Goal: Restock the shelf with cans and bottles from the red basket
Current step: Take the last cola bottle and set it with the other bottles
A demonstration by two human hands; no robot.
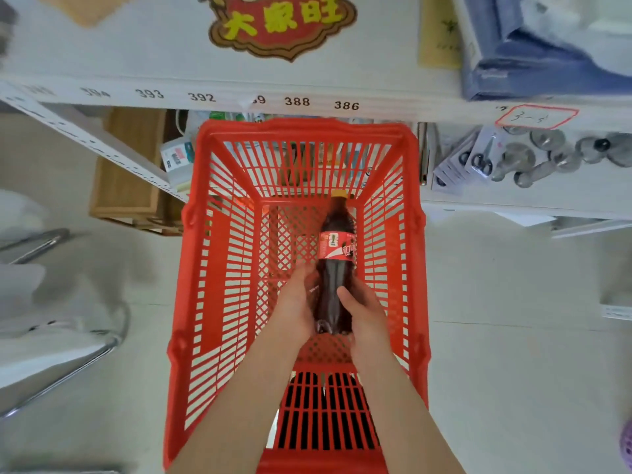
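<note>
We are looking down at a pale floor (513, 354) that is filling most of the frame, with a white shelf (136, 63) running across the top and showing numbers such as 393, 392, 388 and 386 along its front edge. A red and gold emblem (280, 25) is lying on the shelf top at upper centre, and a blue package (533, 63) is sitting at the upper right. Below the shelf edge, the red basket (212, 302) is taking up the centre of the frame, its slatted walls standing open to us. Inside it we are holding a cola bottle (333, 268), dark with a red label and a yellow cap, its cap pointing toward the top of the frame. Our left hand (294, 302) is cupping the bottle's lower left side while our right hand (362, 309) is wrapping around its lower right side, thumb lying across the front, both hands closed around it. Packaged scissors (478, 159) are lying on a lower shelf at right.
</note>
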